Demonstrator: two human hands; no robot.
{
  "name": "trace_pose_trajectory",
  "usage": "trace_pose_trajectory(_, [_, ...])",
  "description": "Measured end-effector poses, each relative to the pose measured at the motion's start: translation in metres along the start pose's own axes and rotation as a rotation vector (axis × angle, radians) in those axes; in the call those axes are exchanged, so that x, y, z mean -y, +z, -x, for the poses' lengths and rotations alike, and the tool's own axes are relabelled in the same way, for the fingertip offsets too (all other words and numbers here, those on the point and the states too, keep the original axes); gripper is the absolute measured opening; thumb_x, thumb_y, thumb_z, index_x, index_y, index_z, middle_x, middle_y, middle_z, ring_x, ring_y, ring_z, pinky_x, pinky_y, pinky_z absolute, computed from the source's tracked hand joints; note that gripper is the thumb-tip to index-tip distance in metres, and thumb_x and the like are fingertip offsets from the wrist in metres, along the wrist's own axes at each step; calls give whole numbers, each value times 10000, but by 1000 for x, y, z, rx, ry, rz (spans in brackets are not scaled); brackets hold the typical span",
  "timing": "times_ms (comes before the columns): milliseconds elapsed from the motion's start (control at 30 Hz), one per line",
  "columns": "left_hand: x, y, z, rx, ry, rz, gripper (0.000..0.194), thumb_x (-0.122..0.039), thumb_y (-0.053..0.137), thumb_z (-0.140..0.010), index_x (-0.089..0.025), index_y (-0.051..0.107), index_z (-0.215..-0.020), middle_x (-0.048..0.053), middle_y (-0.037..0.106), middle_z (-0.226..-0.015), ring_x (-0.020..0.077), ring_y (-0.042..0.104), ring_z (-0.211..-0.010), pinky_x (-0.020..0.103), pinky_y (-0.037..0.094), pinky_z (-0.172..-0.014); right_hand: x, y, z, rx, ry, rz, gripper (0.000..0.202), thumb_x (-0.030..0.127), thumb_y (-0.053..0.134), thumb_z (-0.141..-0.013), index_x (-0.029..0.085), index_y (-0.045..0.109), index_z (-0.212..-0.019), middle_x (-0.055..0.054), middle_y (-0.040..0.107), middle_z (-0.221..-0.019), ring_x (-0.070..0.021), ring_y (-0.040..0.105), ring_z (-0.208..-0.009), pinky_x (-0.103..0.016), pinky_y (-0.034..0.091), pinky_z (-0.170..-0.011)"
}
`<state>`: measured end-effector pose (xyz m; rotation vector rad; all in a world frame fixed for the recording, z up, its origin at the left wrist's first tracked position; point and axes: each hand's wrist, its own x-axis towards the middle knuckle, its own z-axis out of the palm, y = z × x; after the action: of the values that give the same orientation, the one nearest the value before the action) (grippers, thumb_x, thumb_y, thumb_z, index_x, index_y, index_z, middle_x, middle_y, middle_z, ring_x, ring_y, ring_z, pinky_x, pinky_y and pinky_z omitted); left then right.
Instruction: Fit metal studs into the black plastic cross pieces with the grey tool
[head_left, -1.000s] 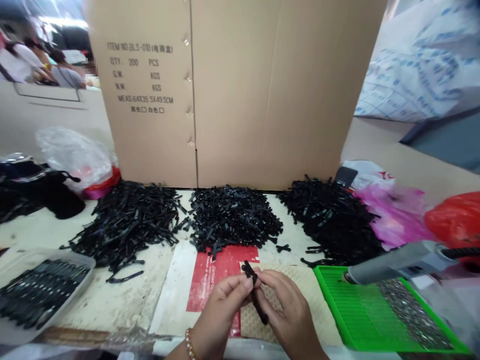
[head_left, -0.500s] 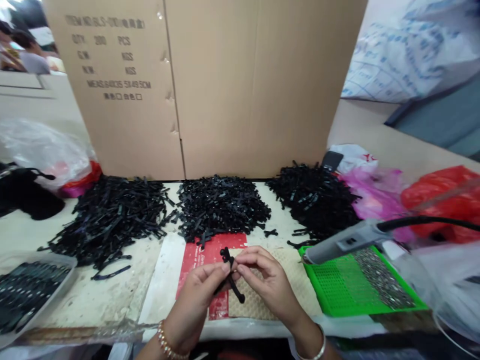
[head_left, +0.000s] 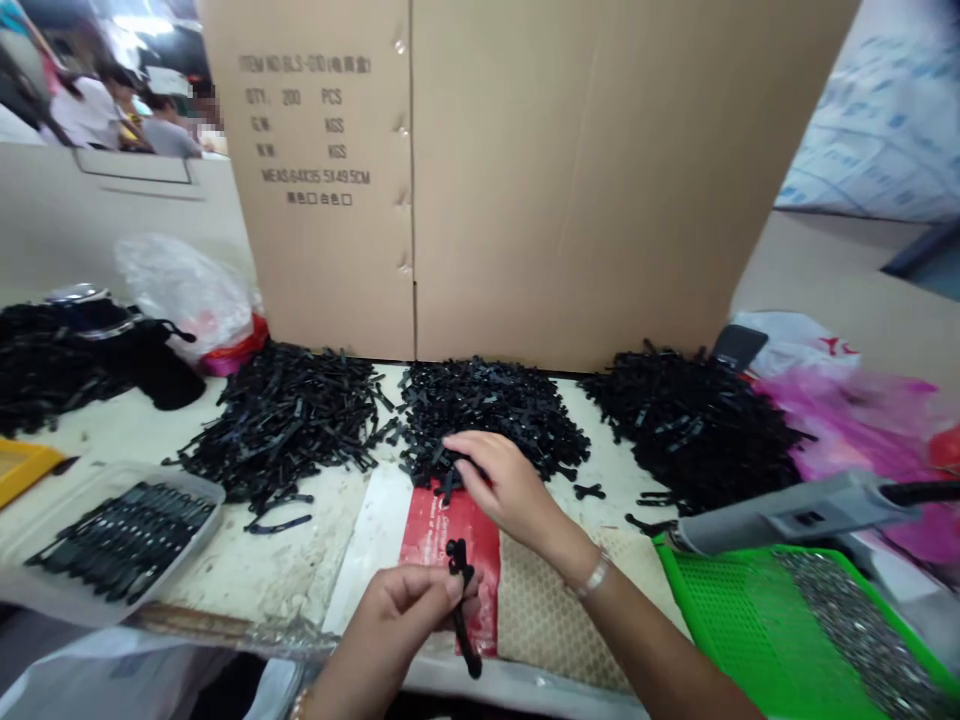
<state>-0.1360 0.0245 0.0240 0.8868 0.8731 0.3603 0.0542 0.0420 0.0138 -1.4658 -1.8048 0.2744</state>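
Note:
My left hand is pinched around a slim black plastic strip with rounded ends, which points down toward the table's front edge. A knobbed black end sticks up above the thumb; whether it belongs to a second piece is hard to see. My right hand reaches over the front of the middle pile of small black pieces, thumb and fingers curled together. Dark material shows between those fingertips, but it blends with the pile behind. Below lies a red and white printed sheet.
Piles of black strips lie left and right. A clear tub holds rows of strips. A grey corded tool rests over a green basket with small metal parts. A tall cardboard box stands behind.
My right hand has left the piece in my left hand and moved forward to the middle pile. My left hand keeps its hold, slightly lower. The camera view has turned left.

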Motion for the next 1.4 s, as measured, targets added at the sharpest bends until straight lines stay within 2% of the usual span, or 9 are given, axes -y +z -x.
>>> trace_pose_trajectory(167, [5,-28,12,-43,39,-84,367,-516,722,-672,-159,761,-745,87,726,-773,233,629,-819,322,461,-814,-19,77,-71,284,-238,471,359,212,431,-960,176,487,-1313,-60,461,-1378,-208,359,-1297,-453,126,-1156])
trace_pose_trajectory(233, [5,-38,13,-49,59,-90,360,-514,713,-684,-161,759,-740,87,727,-784,226,622,-815,317,458,-803,-26,99,-84,328,-267,548,385,256,431,-966,156,464,-1336,-77,447,-1389,-224,336,-1312,-480,87,-1156])
trace_pose_trajectory(333, [3,-51,14,-48,79,-70,354,-512,706,-694,-163,756,-727,87,729,-792,220,618,-812,314,455,-801,-37,116,-90,356,-250,617,431,315,459,-957,129,459,-1346,-104,480,-1357,-264,342,-1306,-511,64,-1152])
trace_pose_trajectory(533, [-7,-63,14,-111,44,-2,346,-506,736,-660,-162,754,-698,87,738,-799,235,639,-832,314,468,-824,-48,105,-73,362,-229,681,422,356,492,-940,104,543,-1275,-123,526,-1305,-283,318,-1323,-480,10,-1166])
trace_pose_trajectory(767, [-18,-57,9,-204,46,219,348,-460,790,-598,-158,764,-770,111,753,-905,228,680,-820,317,494,-844,-47,89,-68,352,-210,657,479,462,459,-947,148,515,-1303,-73,458,-1381,-243,256,-1358,-497,27,-1159])
trace_pose_trajectory(900, [-18,-50,10,-205,57,253,334,-439,803,-589,-154,756,-757,115,752,-930,228,689,-824,315,508,-831,-38,91,-78,290,-197,629,398,392,434,-967,172,527,-1285,-69,503,-1340,-232,322,-1316,-497,30,-1151])
trace_pose_trajectory(1067, [-14,-41,15,-206,65,293,318,-414,811,-592,-149,748,-756,109,751,-943,225,695,-835,318,512,-857,-34,108,-85,335,-188,604,281,242,458,-942,180,594,-1180,-83,626,-1132,-227,495,-1122,-503,35,-1142])
trace_pose_trajectory(1267, [-16,-35,20,-215,75,297,339,-425,825,-565,-141,756,-735,121,755,-904,238,700,-810,310,530,-805,-34,137,-82,402,-185,513,376,104,419,-910,135,527,-1268,-86,514,-1324,-226,432,-1218,-525,45,-1141])
trace_pose_trajectory(1400, [-21,-37,20,-252,121,353,304,-394,811,-599,-133,753,-744,127,748,-947,236,698,-839,302,525,-818,-18,123,-74,377,-232,432,366,93,423,-901,171,568,-1227,-61,550,-1289,-228,379,-1279,-534,-22,-1136])
